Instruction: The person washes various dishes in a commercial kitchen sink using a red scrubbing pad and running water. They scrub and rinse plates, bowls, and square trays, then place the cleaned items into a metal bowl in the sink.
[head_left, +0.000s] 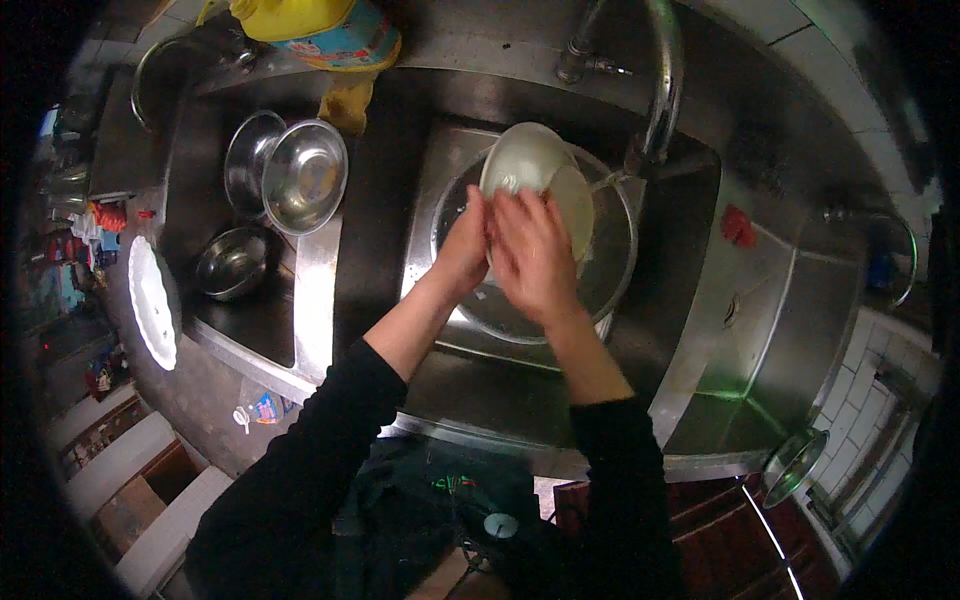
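Note:
A pale, whitish bowl (529, 161) stands tilted over a wide round basin (540, 330) in the middle sink compartment. My left hand (466, 244) is at the bowl's left side, its thumb up along the rim. Against the lower part of the bowl lies my right hand (534, 259), slightly blurred, its fingers hiding some of the surface. Which fingers grip the bowl is hard to tell. A second pale, curved surface (574, 210) shows just right of the bowl. Above and to the right, a curved metal faucet (660, 97) reaches over the sink.
Steel bowls (305, 178) lie in the left compartment, with a darker steel bowl (232, 264) below them. A yellow jug (322, 34) stands on the back ledge beside a yellowish cloth (347, 103). A white scalloped dish (152, 304) is at far left; a metal bowl (796, 466) sits at lower right.

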